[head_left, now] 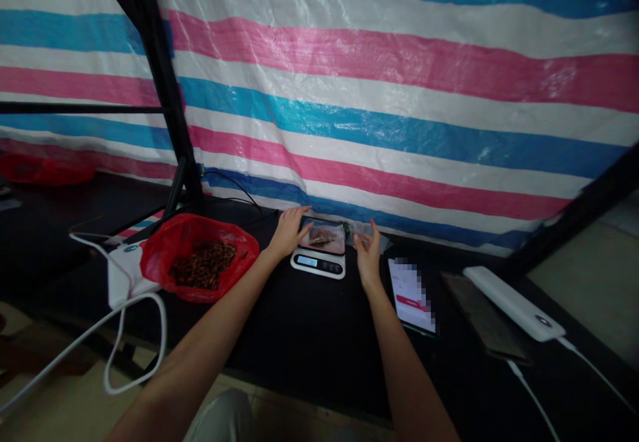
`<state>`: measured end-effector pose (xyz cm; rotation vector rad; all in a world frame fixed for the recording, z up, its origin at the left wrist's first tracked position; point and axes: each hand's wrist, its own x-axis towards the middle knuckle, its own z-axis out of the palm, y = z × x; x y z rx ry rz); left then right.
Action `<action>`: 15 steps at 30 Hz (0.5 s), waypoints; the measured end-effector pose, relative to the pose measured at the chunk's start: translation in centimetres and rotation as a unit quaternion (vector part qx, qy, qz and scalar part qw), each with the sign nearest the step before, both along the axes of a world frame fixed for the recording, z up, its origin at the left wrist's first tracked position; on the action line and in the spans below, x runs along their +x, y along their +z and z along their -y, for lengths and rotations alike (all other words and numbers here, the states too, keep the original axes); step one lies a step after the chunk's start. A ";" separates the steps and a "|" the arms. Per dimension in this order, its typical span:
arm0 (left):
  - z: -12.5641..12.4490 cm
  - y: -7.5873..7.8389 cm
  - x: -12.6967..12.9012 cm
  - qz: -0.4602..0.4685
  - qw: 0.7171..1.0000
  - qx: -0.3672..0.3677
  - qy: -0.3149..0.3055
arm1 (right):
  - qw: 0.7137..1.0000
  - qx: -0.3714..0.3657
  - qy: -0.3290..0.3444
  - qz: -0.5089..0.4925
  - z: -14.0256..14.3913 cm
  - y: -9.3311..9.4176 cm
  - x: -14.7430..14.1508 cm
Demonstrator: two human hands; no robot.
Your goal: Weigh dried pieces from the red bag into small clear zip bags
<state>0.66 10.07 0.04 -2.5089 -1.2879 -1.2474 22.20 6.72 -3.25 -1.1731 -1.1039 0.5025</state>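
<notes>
A white digital scale [318,265] with a lit display stands on the black table. On its pan lies a small clear plastic bag [327,235] with some brown bits inside. At the scale's left edge is my left hand [289,230], fingers stretched out and apart, by the bag's side. My right hand [368,250] hovers to the right of the scale, its fingers spread and slightly curved. Just behind it are clear plastic bags [382,241], partly hidden by the fingers; whether I touch them is hard to see.
Left of my forearm sits a red plastic bag [244,255] of brown pieces, beside a white box [120,275] with a looped cable. On the right lie a lit phone [412,295], a dark phone [484,315] and a white power bank [514,302]. Striped sheeting [374,122] hangs behind.
</notes>
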 end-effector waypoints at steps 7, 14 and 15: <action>0.8 -0.5 -1.7 0.071 0.995 0.066 0.038 | 0.997 -0.035 -0.048 0.049 1.1 1.1 -0.1; 0.0 -1.1 -1.5 0.057 0.994 0.092 0.016 | 0.987 -0.084 -0.109 0.078 1.2 0.8 0.8; -0.1 -1.2 -1.5 0.059 0.994 0.094 0.016 | 0.986 -0.093 -0.115 0.082 1.2 0.8 0.9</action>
